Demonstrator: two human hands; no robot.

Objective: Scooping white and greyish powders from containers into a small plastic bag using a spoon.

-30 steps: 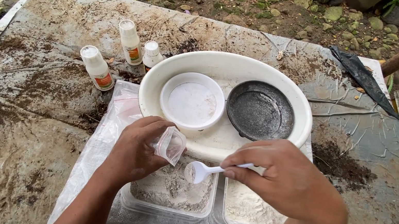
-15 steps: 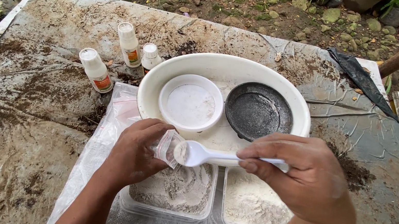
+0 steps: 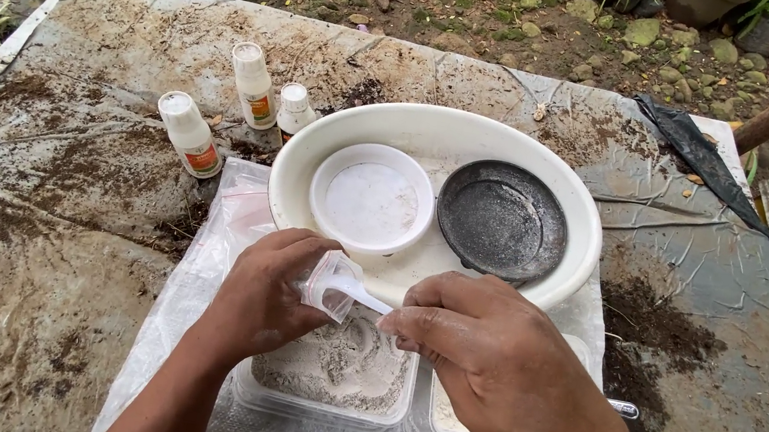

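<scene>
Right hand (image 3: 494,362) with spoon (image 3: 356,291) in bag (image 3: 327,283)

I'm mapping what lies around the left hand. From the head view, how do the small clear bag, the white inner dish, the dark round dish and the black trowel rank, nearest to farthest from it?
From the left hand:
1. Small clear bag, pinched in its fingers.
2. White inner dish, just above in the basin.
3. Dark round dish, right half of the basin.
4. Black trowel, far right corner of the table.

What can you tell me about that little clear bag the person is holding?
The small clear plastic bag is thin, see-through and crinkled. The left hand pinches it with its mouth open to the right, above a clear tub of pale grey powder. The right hand pokes the bowl of a white plastic spoon into the opening. How much is inside cannot be told.
</scene>
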